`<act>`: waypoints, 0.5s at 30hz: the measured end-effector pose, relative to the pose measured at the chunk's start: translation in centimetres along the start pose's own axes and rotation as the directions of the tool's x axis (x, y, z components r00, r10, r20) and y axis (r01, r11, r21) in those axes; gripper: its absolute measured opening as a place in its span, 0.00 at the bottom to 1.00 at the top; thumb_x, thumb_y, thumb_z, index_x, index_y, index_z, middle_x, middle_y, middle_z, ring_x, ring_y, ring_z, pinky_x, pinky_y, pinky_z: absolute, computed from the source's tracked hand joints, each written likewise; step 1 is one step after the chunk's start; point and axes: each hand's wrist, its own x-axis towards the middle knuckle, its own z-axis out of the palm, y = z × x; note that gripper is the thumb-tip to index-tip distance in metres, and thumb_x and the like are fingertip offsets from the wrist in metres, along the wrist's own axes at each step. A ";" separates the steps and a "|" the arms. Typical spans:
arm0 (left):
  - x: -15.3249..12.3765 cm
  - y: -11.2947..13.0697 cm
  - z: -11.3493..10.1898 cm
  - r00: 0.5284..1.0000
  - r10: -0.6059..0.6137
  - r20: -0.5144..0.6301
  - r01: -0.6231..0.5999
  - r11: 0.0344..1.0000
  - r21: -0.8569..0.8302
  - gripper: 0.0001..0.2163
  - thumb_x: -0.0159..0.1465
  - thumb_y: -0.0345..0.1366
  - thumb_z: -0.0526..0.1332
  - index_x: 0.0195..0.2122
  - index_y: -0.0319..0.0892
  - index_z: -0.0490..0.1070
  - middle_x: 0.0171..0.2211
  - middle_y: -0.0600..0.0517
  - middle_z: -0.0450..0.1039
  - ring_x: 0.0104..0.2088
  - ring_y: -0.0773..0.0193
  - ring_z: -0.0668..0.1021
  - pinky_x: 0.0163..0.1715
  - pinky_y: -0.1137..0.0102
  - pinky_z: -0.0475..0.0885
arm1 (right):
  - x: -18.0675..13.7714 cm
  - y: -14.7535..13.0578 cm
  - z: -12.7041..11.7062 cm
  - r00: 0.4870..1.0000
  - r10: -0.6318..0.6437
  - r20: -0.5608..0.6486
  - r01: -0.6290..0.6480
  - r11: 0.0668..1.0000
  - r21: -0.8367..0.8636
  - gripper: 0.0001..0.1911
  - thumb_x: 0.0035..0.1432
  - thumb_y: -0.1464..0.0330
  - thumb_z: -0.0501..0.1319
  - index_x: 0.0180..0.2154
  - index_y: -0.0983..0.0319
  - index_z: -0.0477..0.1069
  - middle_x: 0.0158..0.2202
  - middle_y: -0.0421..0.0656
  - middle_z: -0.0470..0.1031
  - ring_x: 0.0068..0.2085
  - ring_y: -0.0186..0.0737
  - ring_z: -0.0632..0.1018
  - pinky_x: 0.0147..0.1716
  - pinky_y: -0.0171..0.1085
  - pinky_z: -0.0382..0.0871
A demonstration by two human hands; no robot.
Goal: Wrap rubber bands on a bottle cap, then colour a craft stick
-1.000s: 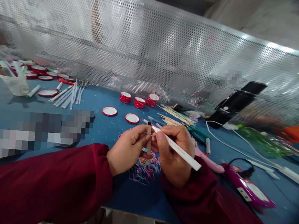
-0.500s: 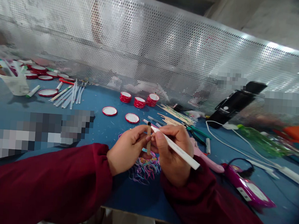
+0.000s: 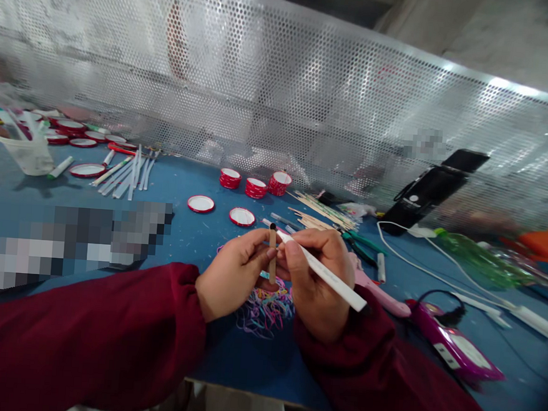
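Note:
My left hand (image 3: pixel 233 266) is closed, pinching a flat wooden craft stick (image 3: pixel 272 265) that stands nearly upright. The stick's top end is black. A white marker pen (image 3: pixel 332 277) lies in the closed fingers of my right hand (image 3: pixel 321 296), its tip pointing left near the upper part of the stick. Whether the tip touches the wood I cannot tell. Below both hands a heap of thin coloured loops (image 3: pixel 264 311), mostly purple, pink and blue, rests on the blue table (image 3: pixel 244 360).
Red-rimmed white discs (image 3: pixel 201 204) and small red stacks (image 3: pixel 256 188) stand beyond my hands. Thin wooden sticks (image 3: pixel 315 219), green-handled pliers (image 3: pixel 362 246) and a magenta device (image 3: pixel 461 351) lie to the right. Leftward are glue sticks (image 3: pixel 128 176) and a white cup (image 3: pixel 27 154). A perforated metal panel (image 3: pixel 264 79) closes the back.
The craft stick's top has shifted very slightly left. Both hands and the marker pen stay almost where they were.

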 end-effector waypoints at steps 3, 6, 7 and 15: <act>0.0 0.1 0.0 1.000 -0.001 -0.006 0.001 1.000 -0.007 0.09 0.67 0.40 0.62 0.33 0.42 0.67 0.29 0.56 0.68 0.29 0.69 0.75 0.29 0.74 0.77 | 0.0 0.0 0.0 1.000 0.000 0.001 0.000 1.000 -0.006 0.03 0.64 0.68 0.62 0.37 0.58 0.68 0.35 0.40 0.75 0.33 0.38 0.79 0.33 0.41 0.74; 0.0 0.1 0.0 1.000 -0.008 -0.008 0.008 1.000 -0.005 0.08 0.67 0.41 0.62 0.37 0.42 0.69 0.30 0.54 0.70 0.29 0.68 0.76 0.30 0.73 0.78 | 0.0 -0.1 0.0 1.000 0.006 -0.016 -0.007 1.000 -0.016 0.03 0.64 0.68 0.62 0.38 0.58 0.68 0.34 0.41 0.76 0.34 0.39 0.80 0.33 0.41 0.75; 0.0 0.2 0.0 1.000 -0.010 -0.006 0.010 1.000 -0.001 0.08 0.68 0.41 0.62 0.39 0.41 0.70 0.31 0.54 0.71 0.30 0.68 0.76 0.30 0.72 0.78 | 0.0 -0.1 -0.1 1.000 0.006 -0.026 -0.006 1.000 -0.018 0.03 0.64 0.68 0.62 0.38 0.58 0.68 0.34 0.41 0.76 0.34 0.40 0.80 0.33 0.41 0.75; 0.1 0.3 0.2 0.999 -0.033 -0.043 0.033 0.999 0.003 0.08 0.69 0.37 0.59 0.47 0.40 0.69 0.33 0.52 0.75 0.29 0.69 0.77 0.29 0.74 0.77 | 0.2 -0.3 -0.2 0.999 -0.007 -0.038 0.007 1.000 -0.011 0.02 0.63 0.69 0.62 0.37 0.58 0.69 0.34 0.41 0.76 0.33 0.39 0.80 0.32 0.40 0.74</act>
